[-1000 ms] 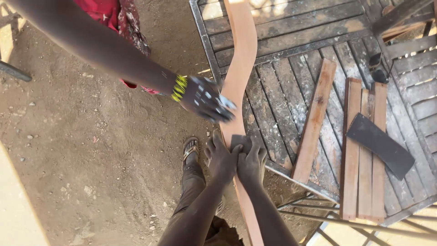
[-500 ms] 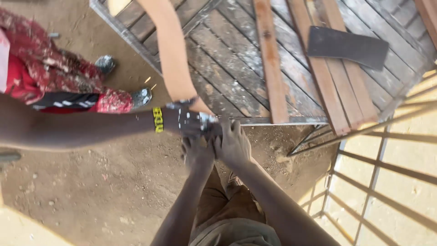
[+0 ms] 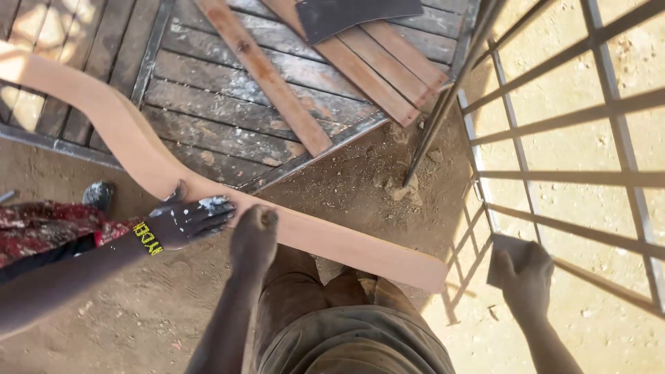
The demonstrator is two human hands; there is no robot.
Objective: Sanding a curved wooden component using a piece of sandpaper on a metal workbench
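Observation:
A long curved, smooth wooden piece (image 3: 325, 239) runs from the upper left down to the lower middle, over my knees. My left hand (image 3: 253, 235) is closed on its edge near the middle. A co-worker's hand in a dark paint-flecked glove (image 3: 190, 218) with a yellow wristband presses on the same piece just left of mine. Out to the right and off the wood, my right hand (image 3: 526, 273) grips a small grey-brown abrasive sheet (image 3: 509, 253) above the sandy ground.
A weathered plank platform in a metal frame (image 3: 228, 104) lies beyond, with loose reddish planks (image 3: 267, 73) and a dark flat sheet (image 3: 353, 12) on it. A metal bar grid (image 3: 554, 180) stands on the right. A thin rod (image 3: 440, 107) leans by small stones (image 3: 398, 187).
My right hand has left the curved piece and moved out right, now holding the sheet. My left hand and the gloved hand stay on the wood. The view has swung.

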